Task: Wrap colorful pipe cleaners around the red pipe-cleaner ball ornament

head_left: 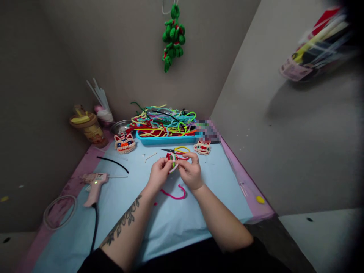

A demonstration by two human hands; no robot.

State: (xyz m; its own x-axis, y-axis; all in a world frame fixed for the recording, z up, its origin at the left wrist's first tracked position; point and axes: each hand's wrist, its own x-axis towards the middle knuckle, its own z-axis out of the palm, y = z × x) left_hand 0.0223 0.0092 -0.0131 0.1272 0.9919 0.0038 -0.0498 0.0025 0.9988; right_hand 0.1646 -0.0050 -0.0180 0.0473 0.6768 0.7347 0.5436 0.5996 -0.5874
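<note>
My left hand [161, 170] pinches a small piece of bent pipe cleaners [173, 160] in red, green and white. Close on its right, my right hand [192, 171] has thumb and index finger pressed at the same piece, its other fingers curled. Just behind the hands lie scissors [182, 149] with yellow and red handles, their blades pointing left. A bent magenta pipe cleaner [176, 198] rests on the blue table cover [210, 216] below the hands.
A blue tray [167, 140] heaped with coloured pipe cleaners stands at the back, between two lion-like faces [125, 145] [202, 148]. At left are a pink glue gun [96, 185] with its cord, a black pipe cleaner [115, 162], a metal bowl [121, 127] and a cup [90, 131].
</note>
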